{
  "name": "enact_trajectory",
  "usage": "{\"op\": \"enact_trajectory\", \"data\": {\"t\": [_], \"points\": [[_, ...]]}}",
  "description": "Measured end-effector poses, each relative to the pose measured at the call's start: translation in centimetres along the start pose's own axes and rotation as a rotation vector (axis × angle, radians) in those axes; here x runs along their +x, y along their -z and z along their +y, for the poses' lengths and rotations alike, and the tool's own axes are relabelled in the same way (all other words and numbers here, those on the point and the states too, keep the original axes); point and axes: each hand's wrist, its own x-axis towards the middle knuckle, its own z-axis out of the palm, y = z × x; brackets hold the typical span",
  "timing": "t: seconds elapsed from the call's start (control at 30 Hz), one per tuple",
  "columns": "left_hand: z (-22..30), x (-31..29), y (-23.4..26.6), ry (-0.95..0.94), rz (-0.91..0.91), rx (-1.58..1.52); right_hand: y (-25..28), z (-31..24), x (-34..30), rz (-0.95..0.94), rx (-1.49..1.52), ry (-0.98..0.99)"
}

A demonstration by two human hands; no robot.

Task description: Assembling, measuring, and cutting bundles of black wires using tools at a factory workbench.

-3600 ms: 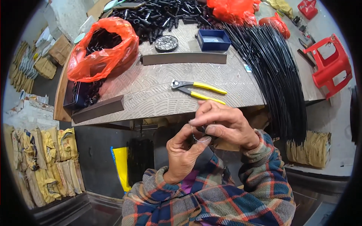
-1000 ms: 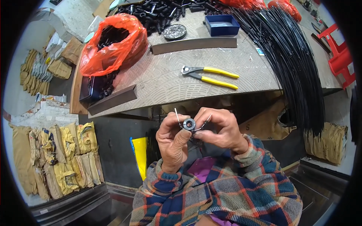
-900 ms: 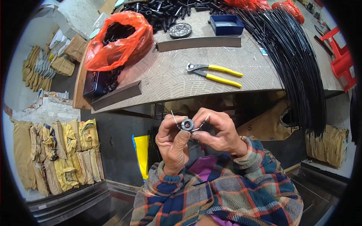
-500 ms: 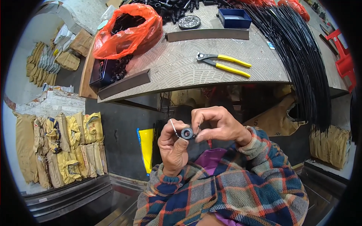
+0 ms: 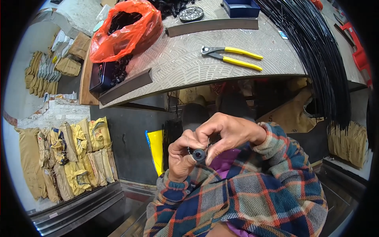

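Above my lap, both hands work at a small black round part (image 5: pixel 198 155) with a hole through its middle. My left hand (image 5: pixel 180 158) is closed, its thumb and fingers pinching this part from the left. Beside its fingertips a thin pale wire (image 5: pixel 188 143) sticks up. From the right, my right hand (image 5: pixel 233 132) comes in with thumb and index finger pinched close against the part. A thin dark wire piece (image 5: pixel 208 140) shows between those fingertips; its lower end is hidden.
On the table (image 5: pixel 173 65) lie end-cutting pliers (image 5: pixel 233 58) with yellow handles, a dark metal strip (image 5: pixel 213 27), a round dish (image 5: pixel 191 14) and a blue box (image 5: pixel 241 8). A red plastic bag (image 5: pixel 148 29) holds black pieces. Long black rods (image 5: pixel 312 51) overhang the right edge.
Both hands have come down slightly with the round part, which is now tilted differently. My right fingertips have drawn in closer over it. The view has shifted a little.
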Motion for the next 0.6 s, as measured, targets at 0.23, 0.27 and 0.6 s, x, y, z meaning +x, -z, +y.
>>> {"op": "enact_trajectory", "data": {"t": [0.23,0.27,0.6], "points": [[-0.6,-0.6,0.2,-0.104,0.192,0.064,-2.5,0.0,-0.4,0.538,-0.607,0.295],[-1.0,-0.5,0.2,-0.097,0.241,0.075,-3.3,0.3,-1.1,0.609,-0.804,0.316],[-2.4,-0.6,-0.3,-0.172,0.228,0.223,-5.1,0.8,-1.5,0.736,-1.093,0.323]]}}
